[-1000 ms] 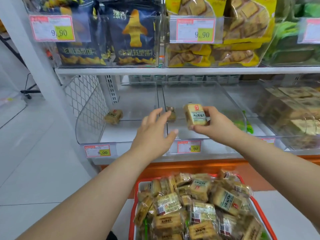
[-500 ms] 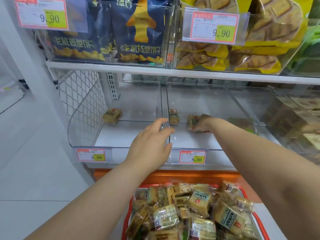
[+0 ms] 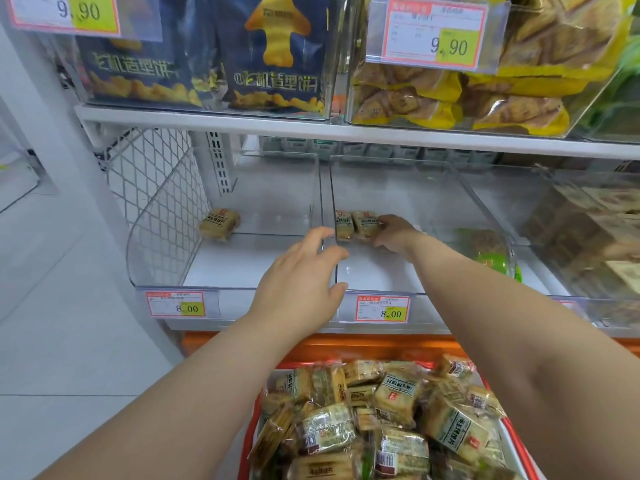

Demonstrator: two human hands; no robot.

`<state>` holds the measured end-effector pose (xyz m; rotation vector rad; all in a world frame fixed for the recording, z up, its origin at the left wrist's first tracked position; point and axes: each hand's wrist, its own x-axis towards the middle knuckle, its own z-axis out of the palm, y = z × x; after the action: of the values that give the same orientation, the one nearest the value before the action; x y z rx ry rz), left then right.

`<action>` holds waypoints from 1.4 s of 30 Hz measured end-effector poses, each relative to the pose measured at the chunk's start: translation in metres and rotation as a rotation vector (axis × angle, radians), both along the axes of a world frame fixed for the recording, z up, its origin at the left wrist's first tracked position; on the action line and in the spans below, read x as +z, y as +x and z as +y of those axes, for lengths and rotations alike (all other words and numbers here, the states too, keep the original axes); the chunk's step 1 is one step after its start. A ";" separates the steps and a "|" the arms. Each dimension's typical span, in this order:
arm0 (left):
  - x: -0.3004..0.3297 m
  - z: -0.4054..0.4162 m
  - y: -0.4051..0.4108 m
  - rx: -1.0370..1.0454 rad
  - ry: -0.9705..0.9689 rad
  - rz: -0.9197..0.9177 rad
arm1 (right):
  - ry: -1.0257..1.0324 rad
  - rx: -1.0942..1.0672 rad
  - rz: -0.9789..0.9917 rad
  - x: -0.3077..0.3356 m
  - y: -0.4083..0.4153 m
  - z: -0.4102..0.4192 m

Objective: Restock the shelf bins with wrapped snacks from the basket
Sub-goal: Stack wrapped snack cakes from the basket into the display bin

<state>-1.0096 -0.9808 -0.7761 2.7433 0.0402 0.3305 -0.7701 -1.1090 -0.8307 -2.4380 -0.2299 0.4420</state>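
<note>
Nearest, below both forearms: a red-rimmed basket heaped with wrapped snacks, square biscuit blocks in clear crinkled film with tan printed labels and barcodes, kept close for quick refills. Farther out, the left hand, fingers loosely spread and holding nothing, hovering over the front lip where two clear shelf bins meet, probably to steady or to guide the reach. Just beyond its fingertips, a standing snack against the divider, inside the bin on the right. Farther still, the right hand deep in that same bin, fingers curled around a second snack, setting it upright, touching the first, likely to start a neat row from the back. Well off to the left of both hands, a lone snack lying at the rear of the neighbouring bin. Most of both bin floors bare, so restocking seems barely begun. Above, another shelf with bagged goods behind price tags.
</note>
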 end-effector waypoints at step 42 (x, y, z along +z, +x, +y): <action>-0.075 -0.065 -0.119 -0.427 0.244 0.611 | -0.612 0.745 0.083 -0.007 -0.333 -0.156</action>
<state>-1.1281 -1.0455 -0.8506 2.8785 -0.4419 -0.6558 -1.1031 -1.2652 -0.8379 -2.8408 -1.1243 1.0567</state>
